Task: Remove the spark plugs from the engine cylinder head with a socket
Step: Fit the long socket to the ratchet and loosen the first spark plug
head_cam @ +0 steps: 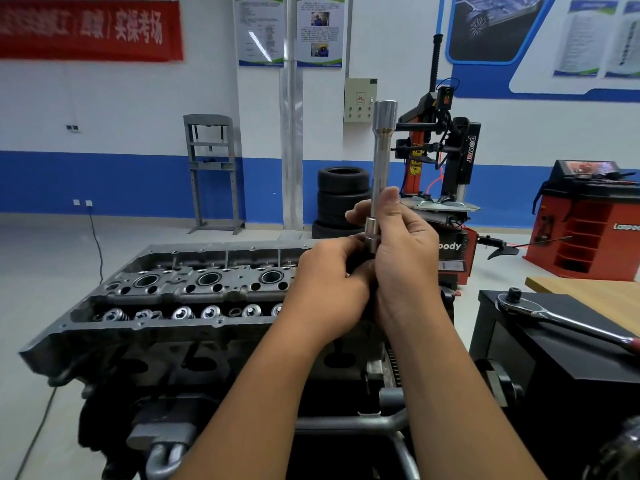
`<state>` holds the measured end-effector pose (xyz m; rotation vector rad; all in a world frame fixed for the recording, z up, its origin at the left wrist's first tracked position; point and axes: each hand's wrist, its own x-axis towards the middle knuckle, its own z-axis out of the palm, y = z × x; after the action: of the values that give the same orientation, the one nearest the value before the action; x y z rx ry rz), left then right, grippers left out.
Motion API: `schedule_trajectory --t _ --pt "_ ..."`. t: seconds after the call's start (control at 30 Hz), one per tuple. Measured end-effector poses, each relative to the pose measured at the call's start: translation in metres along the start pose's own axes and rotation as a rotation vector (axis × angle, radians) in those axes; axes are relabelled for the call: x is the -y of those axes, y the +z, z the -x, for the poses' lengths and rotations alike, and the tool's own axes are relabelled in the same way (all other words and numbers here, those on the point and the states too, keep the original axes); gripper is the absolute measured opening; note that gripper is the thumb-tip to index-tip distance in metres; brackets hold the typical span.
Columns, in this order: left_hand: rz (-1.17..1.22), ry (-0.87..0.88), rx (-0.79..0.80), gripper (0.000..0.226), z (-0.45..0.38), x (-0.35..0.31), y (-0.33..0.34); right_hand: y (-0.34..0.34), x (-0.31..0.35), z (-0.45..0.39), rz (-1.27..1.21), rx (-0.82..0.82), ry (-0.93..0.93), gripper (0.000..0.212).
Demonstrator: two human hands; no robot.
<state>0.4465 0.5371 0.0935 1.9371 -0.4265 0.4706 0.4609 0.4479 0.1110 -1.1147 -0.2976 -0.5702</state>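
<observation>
Steel socket point(380, 168) upright above head point(180, 292) right edge, wide end up. Right hand point(401, 258) wraps its lower shaft; left hand point(329, 282) pinches the base. Ratchet point(561, 320) at 3 o'clock on black box point(540, 355), well apart; open air above.

The long socket point(381, 161) is bright polished silver, and the cylinder head point(166, 296) is dull dark grey with shiny silver valve springs. A chrome ratchet point(554, 318) with a red grip lies on a black cabinet point(554, 368); behind, the wall point(121, 133) is white above a blue band, with a red banner point(90, 29) bearing pale characters.
</observation>
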Motion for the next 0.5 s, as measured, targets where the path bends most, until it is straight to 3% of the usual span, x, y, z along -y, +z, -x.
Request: schedule_trajectory --t 0.1,0.23,0.37,0.5 --pt "-0.036 0.009 -0.043 0.016 0.002 -0.0025 0.0014 -0.0004 0.0006 0.0001 -0.033 0.007 0.014 0.034" --pt "-0.058 -0.008 -0.046 0.033 0.0036 -0.0061 0.0018 -0.0033 0.0 0.0002 -0.033 -0.007 -0.028 0.034" --pt "0.003 -0.016 0.022 0.017 0.0019 -0.0053 0.0002 -0.001 -0.001 -0.0006 -0.021 -0.025 -0.032 0.032" --pt "-0.018 -0.016 -0.031 0.01 0.0031 -0.006 0.0017 -0.0017 0.0013 -0.0007 -0.066 -0.037 0.003 0.033"
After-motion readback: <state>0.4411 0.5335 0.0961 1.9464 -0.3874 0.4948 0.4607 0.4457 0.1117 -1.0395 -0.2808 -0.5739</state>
